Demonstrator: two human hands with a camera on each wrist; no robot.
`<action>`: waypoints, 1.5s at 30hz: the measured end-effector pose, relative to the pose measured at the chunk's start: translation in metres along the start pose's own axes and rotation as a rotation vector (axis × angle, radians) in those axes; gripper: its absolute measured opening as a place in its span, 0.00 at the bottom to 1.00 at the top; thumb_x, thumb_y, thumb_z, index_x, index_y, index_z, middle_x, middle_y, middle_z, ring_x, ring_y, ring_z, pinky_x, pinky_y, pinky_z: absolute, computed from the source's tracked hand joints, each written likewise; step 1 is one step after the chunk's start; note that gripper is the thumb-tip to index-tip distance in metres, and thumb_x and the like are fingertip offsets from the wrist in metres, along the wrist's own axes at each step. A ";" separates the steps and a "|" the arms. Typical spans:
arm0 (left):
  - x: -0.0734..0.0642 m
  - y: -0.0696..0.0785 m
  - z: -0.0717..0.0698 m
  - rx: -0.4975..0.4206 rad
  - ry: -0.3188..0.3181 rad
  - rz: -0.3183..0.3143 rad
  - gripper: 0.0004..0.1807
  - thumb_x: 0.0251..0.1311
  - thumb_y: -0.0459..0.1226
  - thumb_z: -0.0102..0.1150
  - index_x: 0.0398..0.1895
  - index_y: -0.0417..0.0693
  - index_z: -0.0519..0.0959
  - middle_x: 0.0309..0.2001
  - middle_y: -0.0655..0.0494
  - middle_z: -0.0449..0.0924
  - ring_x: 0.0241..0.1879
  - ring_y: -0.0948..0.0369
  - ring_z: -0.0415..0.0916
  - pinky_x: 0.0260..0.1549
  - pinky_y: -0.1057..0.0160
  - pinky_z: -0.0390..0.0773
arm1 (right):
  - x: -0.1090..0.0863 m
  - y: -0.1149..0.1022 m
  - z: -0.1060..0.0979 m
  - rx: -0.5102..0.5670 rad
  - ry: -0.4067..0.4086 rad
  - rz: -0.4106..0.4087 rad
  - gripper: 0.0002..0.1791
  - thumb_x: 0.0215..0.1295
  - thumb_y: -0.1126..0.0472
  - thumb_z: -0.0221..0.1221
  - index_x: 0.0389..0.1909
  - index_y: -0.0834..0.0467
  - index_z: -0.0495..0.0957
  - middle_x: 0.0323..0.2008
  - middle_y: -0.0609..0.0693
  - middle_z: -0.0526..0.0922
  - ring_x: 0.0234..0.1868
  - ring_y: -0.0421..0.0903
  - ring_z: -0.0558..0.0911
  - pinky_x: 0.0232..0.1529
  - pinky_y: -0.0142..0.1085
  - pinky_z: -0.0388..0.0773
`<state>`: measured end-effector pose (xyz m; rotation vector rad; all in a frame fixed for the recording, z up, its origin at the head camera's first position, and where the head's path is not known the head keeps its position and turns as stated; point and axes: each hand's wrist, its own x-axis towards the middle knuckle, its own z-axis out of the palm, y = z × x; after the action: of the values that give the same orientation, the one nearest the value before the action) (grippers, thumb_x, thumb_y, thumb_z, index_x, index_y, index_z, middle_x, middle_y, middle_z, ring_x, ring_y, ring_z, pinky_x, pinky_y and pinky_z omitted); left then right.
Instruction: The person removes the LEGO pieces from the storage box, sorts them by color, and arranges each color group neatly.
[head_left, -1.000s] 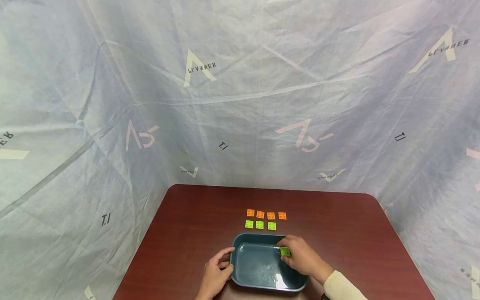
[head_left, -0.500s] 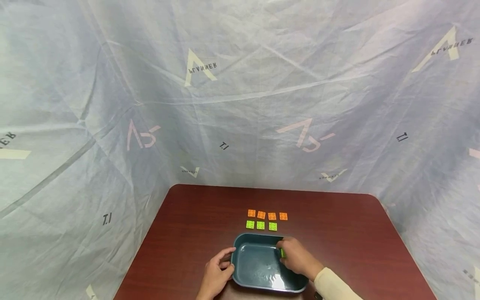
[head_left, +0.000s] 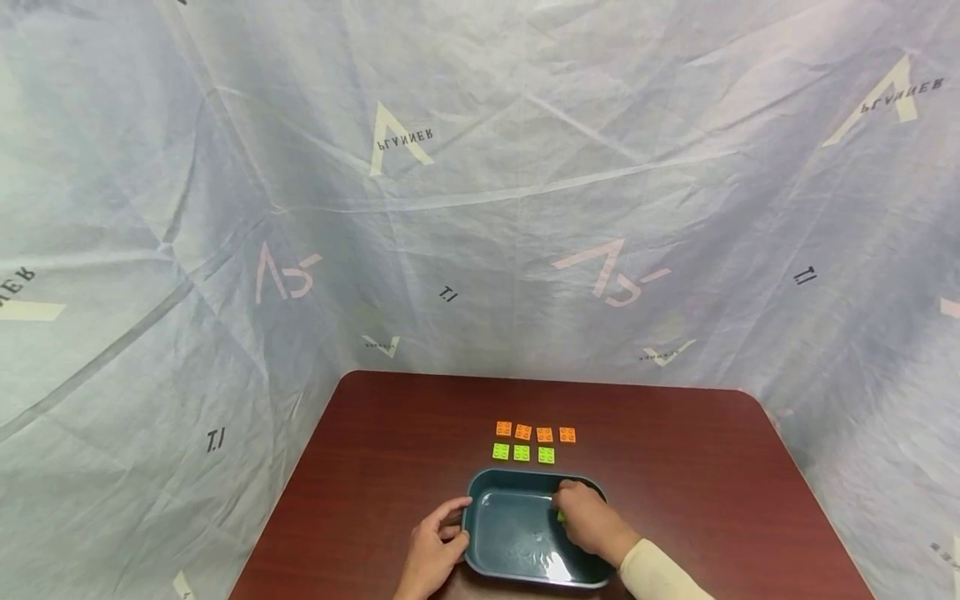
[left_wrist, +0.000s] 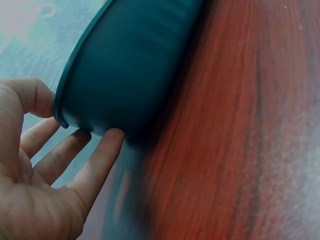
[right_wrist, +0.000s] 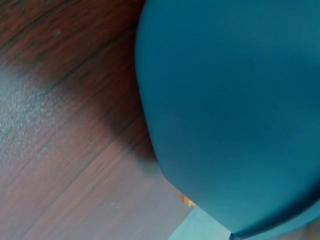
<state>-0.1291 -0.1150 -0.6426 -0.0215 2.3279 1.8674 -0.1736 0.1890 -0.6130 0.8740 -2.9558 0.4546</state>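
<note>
A dark teal rectangular tray (head_left: 517, 533) stands on the table near the front. My left hand (head_left: 433, 546) holds its left end; in the left wrist view, fingertips (left_wrist: 116, 134) rest against the outer wall (left_wrist: 125, 65) and one bent finger reaches the rim. Inside the tray's right part, my right hand (head_left: 592, 521) pinches a green toy brick (head_left: 561, 516), mostly hidden by the fingers. In the right wrist view the tray wall (right_wrist: 225, 100) blocks sight of that hand. Beyond the tray lie three green bricks (head_left: 522, 453) in a row.
Several orange bricks (head_left: 523, 432) form a second row behind the green ones. The reddish-brown table (head_left: 675, 467) has rounded far corners. Pale printed cloth (head_left: 510, 208) hangs behind it and along both sides.
My right hand has shifted slightly left and turned inside the tray, and the green brick it pinches is now more hidden. My left hand stays at the tray's left end.
</note>
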 end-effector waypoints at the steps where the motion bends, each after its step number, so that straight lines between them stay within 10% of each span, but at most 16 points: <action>1: 0.000 0.000 0.000 0.001 0.000 -0.003 0.25 0.64 0.32 0.64 0.65 0.55 0.83 0.58 0.42 0.86 0.46 0.53 0.89 0.28 0.63 0.87 | 0.000 0.000 0.000 -0.001 0.000 -0.004 0.12 0.47 0.74 0.71 0.24 0.53 0.84 0.25 0.44 0.74 0.24 0.40 0.75 0.23 0.36 0.73; 45: -0.001 -0.002 0.001 0.005 0.013 -0.003 0.26 0.63 0.32 0.65 0.65 0.55 0.83 0.58 0.44 0.86 0.46 0.54 0.89 0.29 0.63 0.88 | 0.010 0.021 -0.060 0.214 0.125 0.097 0.18 0.56 0.65 0.77 0.49 0.54 0.88 0.45 0.46 0.88 0.42 0.42 0.88 0.41 0.37 0.89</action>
<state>-0.1273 -0.1144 -0.6445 -0.0372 2.3394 1.8656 -0.1966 0.2174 -0.5605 0.6893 -2.8808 0.8107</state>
